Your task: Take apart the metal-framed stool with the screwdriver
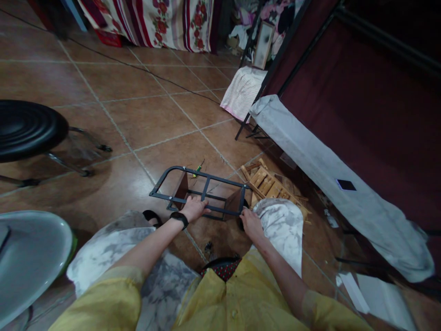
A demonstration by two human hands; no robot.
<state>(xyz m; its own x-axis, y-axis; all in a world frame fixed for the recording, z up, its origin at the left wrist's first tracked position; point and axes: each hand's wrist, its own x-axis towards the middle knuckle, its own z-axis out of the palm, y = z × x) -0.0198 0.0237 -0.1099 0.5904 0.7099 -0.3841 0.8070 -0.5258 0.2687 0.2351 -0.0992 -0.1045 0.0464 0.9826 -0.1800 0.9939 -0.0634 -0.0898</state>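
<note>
Left hand point(195, 208) is wrapped around the near bar of the metal frame point(203, 177) on the tile floor point(138, 119); right hand point(251, 223) grips its right end. Two wooden panels point(182, 186) fitted already, loose wood pieces point(267, 181) and screwdriver point(198, 169) beside it, so maybe halfway.

Open tiled floor point(144, 115) beyond the metal frame point(203, 188); wooden pieces point(268, 181) crowd its right side, a black stool point(27, 128) (well apart) stands left
</note>
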